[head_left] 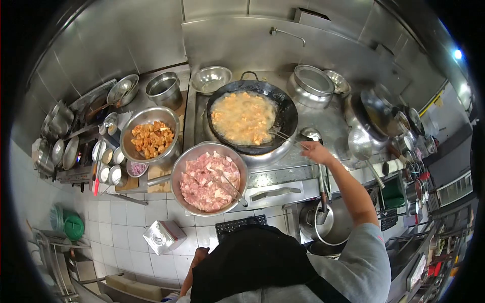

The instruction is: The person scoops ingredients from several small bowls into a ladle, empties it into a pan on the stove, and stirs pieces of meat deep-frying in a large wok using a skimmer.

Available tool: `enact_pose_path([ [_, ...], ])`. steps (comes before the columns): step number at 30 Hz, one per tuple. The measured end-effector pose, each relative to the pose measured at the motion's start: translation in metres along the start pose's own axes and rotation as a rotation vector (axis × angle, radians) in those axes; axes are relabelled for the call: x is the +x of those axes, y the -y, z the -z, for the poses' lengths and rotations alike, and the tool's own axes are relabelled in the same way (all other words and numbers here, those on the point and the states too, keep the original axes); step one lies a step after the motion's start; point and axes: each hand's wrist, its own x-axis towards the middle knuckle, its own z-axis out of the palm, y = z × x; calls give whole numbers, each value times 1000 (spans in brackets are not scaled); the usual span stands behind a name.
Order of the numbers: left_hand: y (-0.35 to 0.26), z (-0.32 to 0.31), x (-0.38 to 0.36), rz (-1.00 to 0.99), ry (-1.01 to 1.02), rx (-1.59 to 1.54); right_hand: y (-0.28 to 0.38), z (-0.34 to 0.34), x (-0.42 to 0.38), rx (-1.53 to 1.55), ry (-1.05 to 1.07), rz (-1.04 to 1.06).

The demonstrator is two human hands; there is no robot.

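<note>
Thin metal utensil (286, 136) is dipped at the right edge of the bubbling food (242, 118) in the wok (287, 107); long axis slanted, tip pointed left and away from the body; near end is grasped by the right hand (316, 153) — likely so heat is avoided; raw-meat bowl (176, 183) is set beside the wok, probably for reach; left hand (201, 254) is held low — grip cannot be told.
</note>
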Motion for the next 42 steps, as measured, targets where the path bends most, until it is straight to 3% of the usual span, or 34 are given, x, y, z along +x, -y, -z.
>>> enact_pose_path([
  [1, -6, 12, 3, -46, 52, 94, -6, -8, 3, 8, -7, 4],
  [4, -13, 27, 5, 60, 91, -19, -11, -25, 9, 60, 12, -52],
  [8, -5, 29, 9, -49, 99, 106, -3, -35, -4, 191, -72, 0],
  [10, -3, 29, 7, -76, 10, -14, 3, -34, -15, 228, -63, -44],
  [12, -7, 29, 2, -57, -33, -90, 6, -33, -30, 226, -112, 19],
  [13, -9, 32, 3, 60, 53, -96, 8, -29, -33, 221, -141, 58],
  [15, -15, 38, 7, 123, 103, -102, 12, -22, -43, 275, -97, -60],
  [22, 17, 18, 27, -185, 67, 367, -20, -28, -50, 227, -178, -103],
  [25, 8, 24, 25, 502, 50, -656, 8, -15, -53, 158, -129, -132],
  [28, 13, 29, 35, 169, 122, -232, -13, -15, -38, -64, -205, 37],
  [32, -66, 69, 23, 617, 39, -564, 10, -5, -25, -42, -136, -44],
  [33, -53, 57, 18, 459, 46, -490, 22, -2, -24, -15, -53, -124],
  [35, -34, 34, 18, 457, 48, -487, 40, 3, -22, 37, 91, -288],
  [36, -45, 39, 19, 456, 49, -486, 37, 1, -22, 77, 109, -265],
  [38, -76, 50, 16, 750, 18, -650, 29, -2, -20, 156, 140, -217],
  [40, -38, 20, 11, 223, 90, -148, 54, 4, -28, 260, 130, -293],
  [42, -47, 23, 7, 75, 142, -33, 54, 8, -36, 389, 71, -349],
])
